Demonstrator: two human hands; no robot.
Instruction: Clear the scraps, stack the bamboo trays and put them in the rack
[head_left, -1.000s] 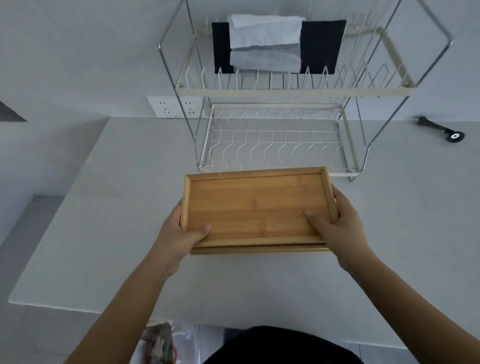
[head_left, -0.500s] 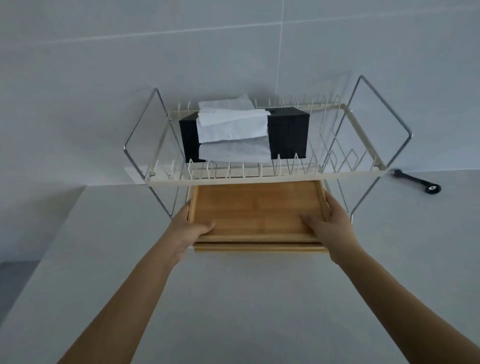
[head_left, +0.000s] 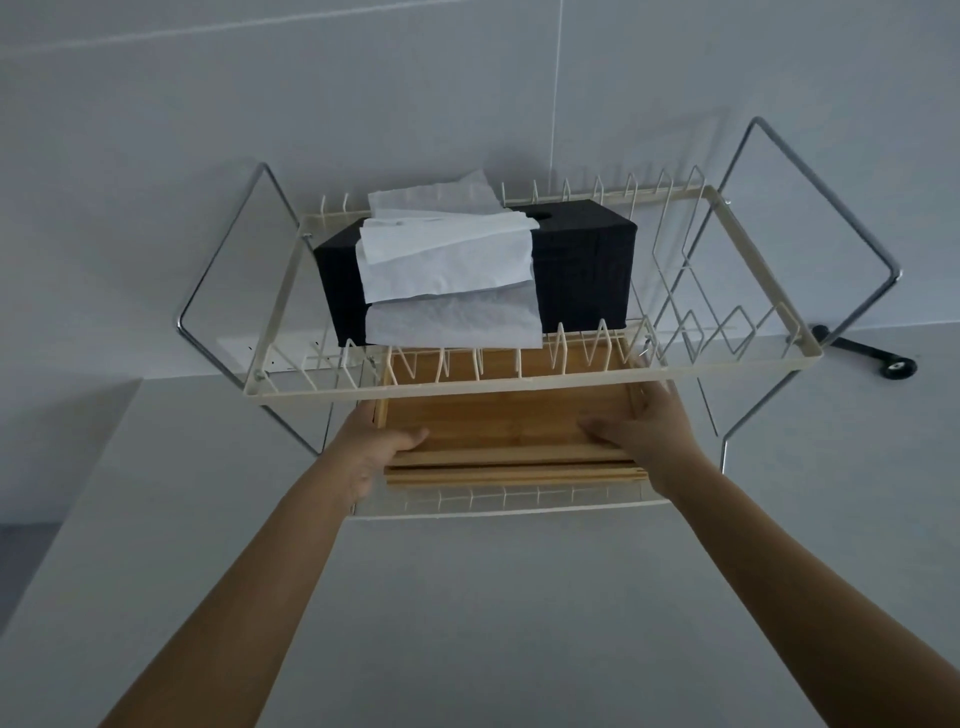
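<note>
Both hands, left hand and right hand, clasp the stacked bamboo trays by the ends
Stack now further inside the rack lower tier than half a second ago

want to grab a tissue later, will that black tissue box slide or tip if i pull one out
The tissue box looks light, so it may lift or slide on the rack. It sits low and wide, so tipping seems unlikely. The tissue droops loosely and should come out floppy.
</note>
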